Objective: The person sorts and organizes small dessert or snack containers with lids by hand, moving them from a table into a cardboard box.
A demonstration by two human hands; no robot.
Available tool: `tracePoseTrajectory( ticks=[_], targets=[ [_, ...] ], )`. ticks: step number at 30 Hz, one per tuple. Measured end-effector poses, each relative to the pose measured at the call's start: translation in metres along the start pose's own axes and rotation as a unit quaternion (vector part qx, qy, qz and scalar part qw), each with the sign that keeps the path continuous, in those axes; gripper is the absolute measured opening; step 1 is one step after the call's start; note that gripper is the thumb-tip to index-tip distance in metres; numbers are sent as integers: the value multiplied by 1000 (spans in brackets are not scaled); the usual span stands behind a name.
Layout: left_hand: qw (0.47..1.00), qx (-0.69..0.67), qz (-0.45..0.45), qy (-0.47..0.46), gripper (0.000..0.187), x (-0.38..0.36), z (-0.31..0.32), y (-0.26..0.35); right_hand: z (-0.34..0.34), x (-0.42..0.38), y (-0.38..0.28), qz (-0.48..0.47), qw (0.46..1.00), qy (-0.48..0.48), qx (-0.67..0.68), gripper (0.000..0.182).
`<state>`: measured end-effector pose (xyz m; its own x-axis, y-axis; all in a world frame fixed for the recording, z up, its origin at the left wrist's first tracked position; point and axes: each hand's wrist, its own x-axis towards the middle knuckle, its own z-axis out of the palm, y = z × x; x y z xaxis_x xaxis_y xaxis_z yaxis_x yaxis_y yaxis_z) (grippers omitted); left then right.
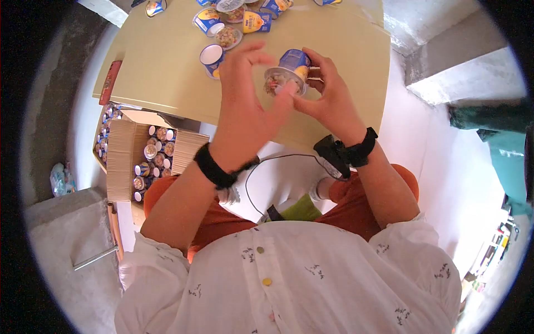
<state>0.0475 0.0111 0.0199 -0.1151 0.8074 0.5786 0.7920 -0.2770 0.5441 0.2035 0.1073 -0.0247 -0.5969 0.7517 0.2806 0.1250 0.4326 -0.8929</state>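
Observation:
A blue and yellow snack cup point(295, 60) lies tilted over the table, with a clear domed top point(273, 83) full of cereal-like bits facing me. My right hand point(332, 92) grips the cup from its right side, thumb by the dome and fingers along the wall. My left hand point(245, 103) is on the other side, fingers apart and curved. Its thumb reaches in front of the dome; whether it touches cannot be made out. Left of my left fingers stands a white-mouthed cup point(211, 55).
Several similar cups point(257, 22) and a loose domed top point(228, 37) lie at the table's far side. A red object point(110, 82) rests at the table's left edge point(139, 83). Below it, an open cardboard box point(123, 161) holds many cups. A black cable point(261, 161) hangs between my arms.

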Motion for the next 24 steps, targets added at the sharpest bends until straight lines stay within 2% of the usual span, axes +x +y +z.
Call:
tracePoseTrajectory(
  ticks=[1,2,3,5,6,8,11,21,24],
  targets=[
    [989,-126,-83,-5,60,1,3,-8,-1,0,-1,5,999,0,41,85],
    [954,-249,-164,-9,73,1,5,-15,-1,0,-2,10,997,0,82,86],
    [955,-249,-163,-9,73,1,3,-20,-1,-1,-2,10,997,0,82,86],
    [865,-416,-263,-95,79,0,-3,-29,0,-2,-3,30,979,-24,201,87],
    [866,-416,-263,-94,79,1,-7,-29,0,-2,-5,29,979,-25,201,87],
    [793,-498,-284,-204,86,7,-15,-24,0,-4,-11,57,950,-43,304,86],
    [796,-500,-274,-206,86,9,-17,-21,-3,-5,-17,60,933,-63,350,84],
    [835,-456,-257,-172,80,7,-14,-22,-9,-2,-17,47,954,-74,286,80],
    [851,-426,-245,-186,75,15,-24,-16,-10,-1,-24,40,952,-73,296,74]
  ],
)
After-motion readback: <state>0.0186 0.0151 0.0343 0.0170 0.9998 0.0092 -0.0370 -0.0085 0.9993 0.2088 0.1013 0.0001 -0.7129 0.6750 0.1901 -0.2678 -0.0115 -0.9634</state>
